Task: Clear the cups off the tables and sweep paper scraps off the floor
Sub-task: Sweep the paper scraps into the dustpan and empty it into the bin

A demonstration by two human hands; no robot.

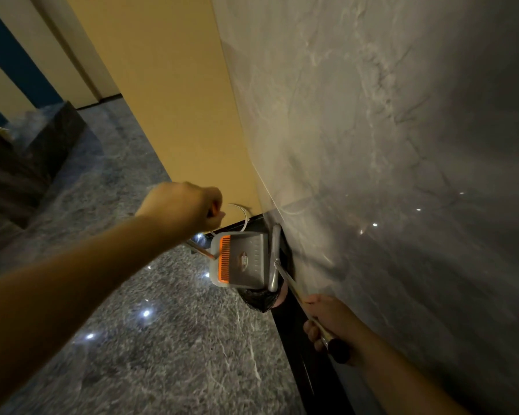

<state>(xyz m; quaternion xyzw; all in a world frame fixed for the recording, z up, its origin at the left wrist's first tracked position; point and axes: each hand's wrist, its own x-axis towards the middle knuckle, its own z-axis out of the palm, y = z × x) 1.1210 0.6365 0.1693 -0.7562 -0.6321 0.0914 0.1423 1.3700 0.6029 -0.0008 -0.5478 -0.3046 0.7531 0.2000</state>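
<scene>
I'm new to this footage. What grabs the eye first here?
The grey plastic dustpan with orange comb teeth by the marble wall's base. The left hand grips its handle top; the right hand grips the broom's pale pole. Light spots glint on the speckled grey floor.

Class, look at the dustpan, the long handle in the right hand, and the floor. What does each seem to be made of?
Dustpan: looks like grey moulded plastic with orange comb teeth, matt.
Handle: probably metal, a thin pale tube with a sheen and a dark end grip, gripped by the right hand.
Floor: seems polished grey stone, veined, mirroring ceiling lights.
</scene>
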